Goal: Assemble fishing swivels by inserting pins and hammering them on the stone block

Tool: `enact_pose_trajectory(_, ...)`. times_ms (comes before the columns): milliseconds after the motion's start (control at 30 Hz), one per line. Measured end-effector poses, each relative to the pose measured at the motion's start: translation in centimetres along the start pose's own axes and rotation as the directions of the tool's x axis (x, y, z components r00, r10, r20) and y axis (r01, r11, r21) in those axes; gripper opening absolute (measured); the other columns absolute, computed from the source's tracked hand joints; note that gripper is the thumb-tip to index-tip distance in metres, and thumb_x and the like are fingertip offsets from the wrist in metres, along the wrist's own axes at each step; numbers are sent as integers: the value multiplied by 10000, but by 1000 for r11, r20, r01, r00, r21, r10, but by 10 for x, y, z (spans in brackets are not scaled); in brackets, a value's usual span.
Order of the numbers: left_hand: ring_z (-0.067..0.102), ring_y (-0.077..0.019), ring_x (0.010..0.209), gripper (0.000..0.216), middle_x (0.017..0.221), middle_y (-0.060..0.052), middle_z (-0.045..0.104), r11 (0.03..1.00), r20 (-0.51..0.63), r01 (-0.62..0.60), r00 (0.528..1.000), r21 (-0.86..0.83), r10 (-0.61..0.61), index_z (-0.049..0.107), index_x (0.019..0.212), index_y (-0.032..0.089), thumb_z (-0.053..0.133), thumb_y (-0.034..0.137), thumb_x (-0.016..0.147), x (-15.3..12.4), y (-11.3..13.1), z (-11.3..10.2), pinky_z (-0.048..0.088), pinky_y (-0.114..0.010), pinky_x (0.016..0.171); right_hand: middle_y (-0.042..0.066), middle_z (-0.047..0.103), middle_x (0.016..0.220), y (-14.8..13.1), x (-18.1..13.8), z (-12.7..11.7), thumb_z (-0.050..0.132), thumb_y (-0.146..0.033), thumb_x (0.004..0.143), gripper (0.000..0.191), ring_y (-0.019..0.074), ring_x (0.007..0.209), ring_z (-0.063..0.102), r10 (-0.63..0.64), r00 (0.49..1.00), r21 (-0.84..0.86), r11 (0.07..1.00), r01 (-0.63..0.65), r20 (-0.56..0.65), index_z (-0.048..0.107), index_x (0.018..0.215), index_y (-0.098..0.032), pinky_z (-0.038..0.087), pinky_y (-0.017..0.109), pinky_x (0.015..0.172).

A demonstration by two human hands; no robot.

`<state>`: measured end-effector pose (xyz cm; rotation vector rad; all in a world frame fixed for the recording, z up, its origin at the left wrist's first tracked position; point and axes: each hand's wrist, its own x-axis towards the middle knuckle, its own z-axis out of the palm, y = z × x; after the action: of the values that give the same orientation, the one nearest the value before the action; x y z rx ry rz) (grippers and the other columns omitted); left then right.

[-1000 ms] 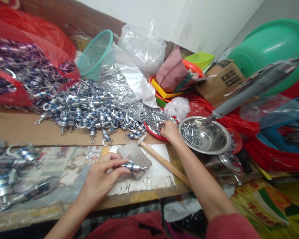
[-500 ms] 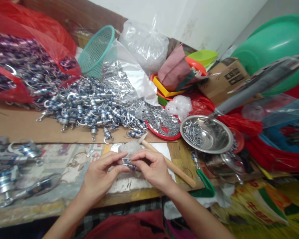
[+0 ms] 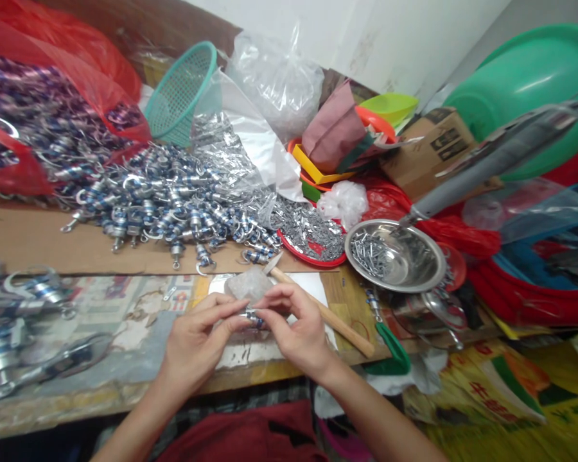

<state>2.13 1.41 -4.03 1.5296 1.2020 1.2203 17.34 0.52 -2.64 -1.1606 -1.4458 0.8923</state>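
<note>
My left hand and my right hand meet over a grey stone block near the bench's front edge. Both pinch a small silver and blue metal swivel clip between fingertips. A wooden-handled hammer lies just right of my right hand, its head by the stone. A red plate of small silver parts and a steel bowl of screws sit behind.
A big heap of silver-blue clips covers the cardboard behind. More clips lie at left. Red bags of purple clips, a teal basket, plastic bags, a cardboard box and a green basin crowd the back and right.
My right hand left the red plate of silver parts and came back to join my left hand on the clip over the stone. The two hands now hold it together.
</note>
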Motion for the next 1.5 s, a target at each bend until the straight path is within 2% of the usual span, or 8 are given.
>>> enact_pose_trajectory(300,596,-158,700,122,721,-3,645,997,-15,51,999,62,-50,724,740,222,605,245,724,-2,4,-2,469,-243,645,43,677,867,3,-8,-6,653,-180,724,331,158,772,662,-138,989,-83,986,141,49,524,1029,-204,553,260,685)
enact_pose_trajectory(433,585,-158,708,102,717,0,649,994,-1,43,999,96,-43,669,696,203,597,259,741,0,11,-6,463,-238,668,104,646,987,5,-10,-16,556,-94,786,290,188,920,614,-544,785,-365,695,619,296,576,1064,-175,530,295,769)
enact_pose_trajectory(600,579,-164,719,99,732,-16,617,974,59,-79,996,214,68,635,696,198,565,235,755,2,21,-7,459,-235,647,149,655,940,4,-6,-23,448,-63,824,257,219,960,593,-640,638,-416,487,768,428,601,1030,-89,530,324,769)
enact_pose_trajectory(900,654,-211,735,155,762,-27,735,985,233,130,960,113,-154,707,701,218,603,330,724,5,28,-19,502,-285,692,105,660,933,-1,-13,-18,432,-40,808,326,155,832,628,-517,797,-370,707,603,311,636,1023,-176,534,246,682)
enact_pose_trajectory(1133,638,-191,837,550,862,-31,700,857,235,440,893,-269,-384,538,1095,191,732,249,583,-4,18,-10,524,-278,732,56,680,790,-11,-6,-20,585,-195,789,150,138,703,638,-258,924,-289,895,339,283,711,870,-196,526,226,635)
enact_pose_trajectory(1233,627,-182,831,582,837,-31,670,826,278,490,864,-278,-420,473,1133,170,713,261,611,-4,15,-8,510,-286,756,34,696,868,-2,30,-46,547,-239,819,166,140,801,640,-148,974,-541,812,219,172,703,867,-211,508,244,745)
enact_pose_trajectory(1300,628,-183,817,597,810,-22,651,815,317,519,842,-257,-436,437,1145,173,708,258,620,-2,15,-8,505,-293,747,41,673,1009,12,61,-68,442,-212,875,249,141,931,613,17,1000,-839,543,-31,-26,657,1001,-218,463,257,840)
enact_pose_trajectory(1500,652,-199,779,576,806,-16,634,774,420,573,794,-271,-440,364,1151,216,677,259,670,6,16,-10,513,-327,696,126,692,883,52,119,-90,570,-82,716,284,287,923,620,179,981,-922,364,-134,-71,663,966,-179,440,387,822)
